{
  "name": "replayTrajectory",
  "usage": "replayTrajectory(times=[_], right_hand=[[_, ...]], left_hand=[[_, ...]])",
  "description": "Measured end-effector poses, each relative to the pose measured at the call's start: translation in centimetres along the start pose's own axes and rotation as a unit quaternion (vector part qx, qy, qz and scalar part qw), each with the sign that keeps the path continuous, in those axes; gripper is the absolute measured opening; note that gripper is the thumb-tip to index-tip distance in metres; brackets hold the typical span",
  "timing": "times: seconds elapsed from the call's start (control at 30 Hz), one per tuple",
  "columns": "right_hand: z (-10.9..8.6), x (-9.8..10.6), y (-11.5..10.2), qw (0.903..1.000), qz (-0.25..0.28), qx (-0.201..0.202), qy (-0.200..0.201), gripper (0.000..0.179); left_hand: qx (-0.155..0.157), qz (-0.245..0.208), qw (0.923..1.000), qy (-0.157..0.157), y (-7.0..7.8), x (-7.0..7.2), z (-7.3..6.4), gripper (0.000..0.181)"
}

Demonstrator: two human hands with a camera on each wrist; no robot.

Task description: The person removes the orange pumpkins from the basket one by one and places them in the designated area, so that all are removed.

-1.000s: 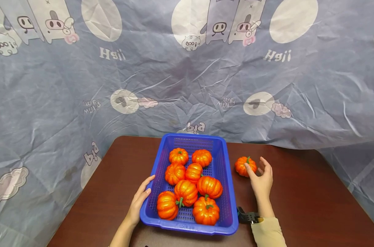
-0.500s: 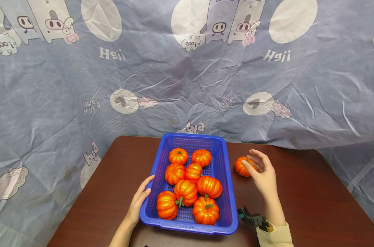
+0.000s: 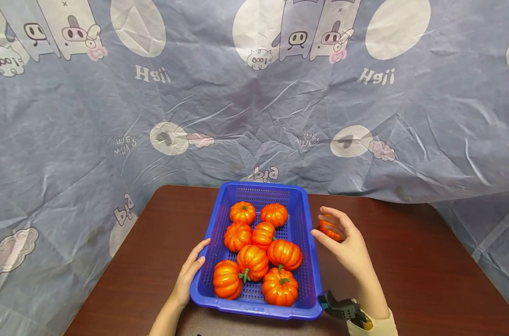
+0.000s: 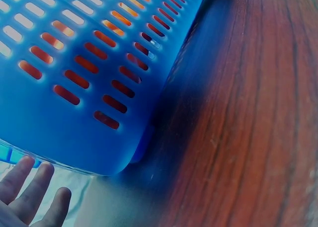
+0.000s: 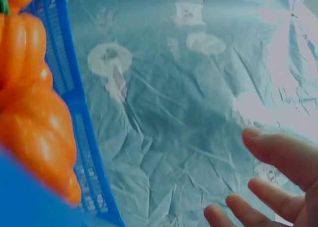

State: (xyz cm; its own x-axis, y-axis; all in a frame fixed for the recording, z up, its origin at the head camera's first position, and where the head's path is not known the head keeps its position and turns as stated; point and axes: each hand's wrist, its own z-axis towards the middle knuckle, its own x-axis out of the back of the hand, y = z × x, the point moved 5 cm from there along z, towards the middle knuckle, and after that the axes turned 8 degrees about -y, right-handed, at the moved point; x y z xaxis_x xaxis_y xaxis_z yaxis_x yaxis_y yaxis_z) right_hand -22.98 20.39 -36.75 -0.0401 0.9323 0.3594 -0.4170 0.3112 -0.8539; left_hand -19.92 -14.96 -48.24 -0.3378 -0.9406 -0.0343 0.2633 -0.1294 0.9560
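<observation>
A blue plastic basket (image 3: 313, 261) with perforated walls stands on the table, with several orange pumpkins (image 3: 253, 262) lying in it. My left hand (image 3: 187, 275) rests along the basket's left rim, its fingers fairly straight; in the left wrist view those fingertips (image 4: 44, 170) are at the edge of the basket. To the right of the basket, my right hand (image 3: 349, 242) hovers with thumb and fingers spread, nothing between them. It partly hides a lone pumpkin (image 3: 328, 227) on the table behind it. The thumb tip appears close to the basket's right rim.
The dark brown wooden table (image 3: 418, 261) extends to both sides of the basket. A wrinkled grey-blue cloth (image 3: 237, 116) with cartoon prints hangs behind and beside it. A black wrist device (image 3: 342, 308) sits on the right wrist, by the basket's front right corner.
My right hand has moved left from beside the lone pumpkin toward the basket's rim, now covering more of that pumpkin. The left hand, the basket and its pumpkins have stayed put.
</observation>
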Motion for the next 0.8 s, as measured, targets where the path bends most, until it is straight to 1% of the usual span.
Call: replayTrajectory(times=[0.2, 0.37, 0.47, 0.6, 0.8], right_hand=[[0.0, -1.7, -0.6, 0.9991, 0.001, 0.009, -0.041, 0.055], [0.0, -3.2, -0.6, 0.9970, -0.010, 0.018, -0.074, 0.055], [0.1, -4.1, -0.5, 0.9950, -0.039, 0.017, -0.091, 0.056], [0.2, -5.2, -0.1, 0.9898, -0.086, 0.009, -0.113, 0.058], [0.2, -6.4, 0.6, 0.9833, -0.120, 0.009, -0.136, 0.056]], left_hand=[[-0.001, 0.001, 1.0000, -0.001, 0.0, 0.0, 0.0, 0.044], [-0.009, 0.001, 0.9999, -0.009, 0.2, -0.1, 0.0, 0.045], [-0.009, 0.002, 0.9999, -0.011, 0.3, -0.1, 0.0, 0.045], [-0.007, 0.004, 0.9999, -0.009, 0.3, -0.1, 0.0, 0.045], [-0.010, 0.006, 0.9999, -0.012, 0.3, -0.1, 0.0, 0.046]])
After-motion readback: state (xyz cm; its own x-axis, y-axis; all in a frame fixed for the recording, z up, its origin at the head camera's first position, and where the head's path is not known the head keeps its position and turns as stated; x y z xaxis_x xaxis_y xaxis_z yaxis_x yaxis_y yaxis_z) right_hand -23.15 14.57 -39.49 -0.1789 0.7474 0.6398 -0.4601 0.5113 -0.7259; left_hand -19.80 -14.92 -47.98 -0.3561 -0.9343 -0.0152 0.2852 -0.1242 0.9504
